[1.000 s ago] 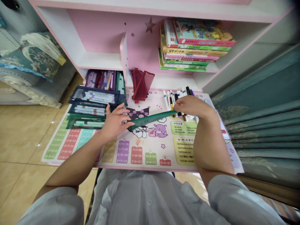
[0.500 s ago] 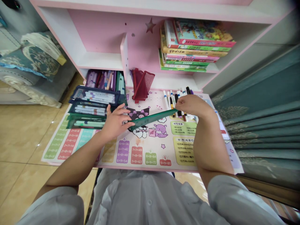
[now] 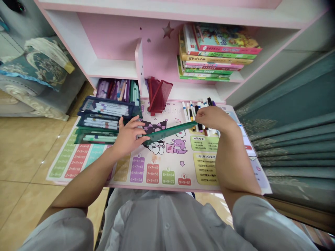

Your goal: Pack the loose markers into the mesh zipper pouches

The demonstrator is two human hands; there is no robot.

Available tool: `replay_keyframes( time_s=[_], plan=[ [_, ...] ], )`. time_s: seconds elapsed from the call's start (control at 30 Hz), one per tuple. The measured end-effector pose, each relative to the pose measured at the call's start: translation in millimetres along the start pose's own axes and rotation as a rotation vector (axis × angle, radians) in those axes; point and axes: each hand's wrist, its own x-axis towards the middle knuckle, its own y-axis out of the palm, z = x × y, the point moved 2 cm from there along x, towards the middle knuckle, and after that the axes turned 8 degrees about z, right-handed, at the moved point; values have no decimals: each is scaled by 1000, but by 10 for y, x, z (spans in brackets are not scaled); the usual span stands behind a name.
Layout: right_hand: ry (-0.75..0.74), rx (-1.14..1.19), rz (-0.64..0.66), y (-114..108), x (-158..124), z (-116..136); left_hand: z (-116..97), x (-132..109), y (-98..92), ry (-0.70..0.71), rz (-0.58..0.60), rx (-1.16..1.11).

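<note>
A green mesh zip pouch (image 3: 171, 131) is stretched between my two hands above the desk mat. My left hand (image 3: 130, 135) pinches its left end between thumb and index finger, the other fingers spread. At its far right end, my right hand (image 3: 209, 116) is closed on the top corner, wrist bent; its fingertips are partly hidden. Just behind and under my right hand lie loose marker pens (image 3: 194, 111), mostly white with dark caps. Left of my left hand are filled pouches: a green pouch of markers (image 3: 95, 136) and navy pouches of markers (image 3: 110, 108).
Dark red mesh pouches (image 3: 160, 94) lie at the back middle. Purple pouches with pens (image 3: 115, 89) stand back left. Stacked books (image 3: 217, 52) rest on the pink-white shelf (image 3: 112, 68). A phone (image 3: 246, 139) lies at the right edge of the printed mat (image 3: 172, 174).
Almost nothing differs. My right hand has shifted very slightly left with the pouch end; my left hand holds the same place.
</note>
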Motion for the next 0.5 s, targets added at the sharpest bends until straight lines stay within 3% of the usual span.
replay_keyframes(
  time_s=[0.17, 0.33, 0.5],
  plan=[
    [-72, 253, -166, -61, -127, 35, -2, -7, 1, 6, 7, -30],
    [-114, 410, -372, 28, -50, 159, -87, -58, 103, 123, 85, -42],
    [-145, 470, -609, 241, 129, 307, -220, -141, 145, 233, -57, -34]
  ],
)
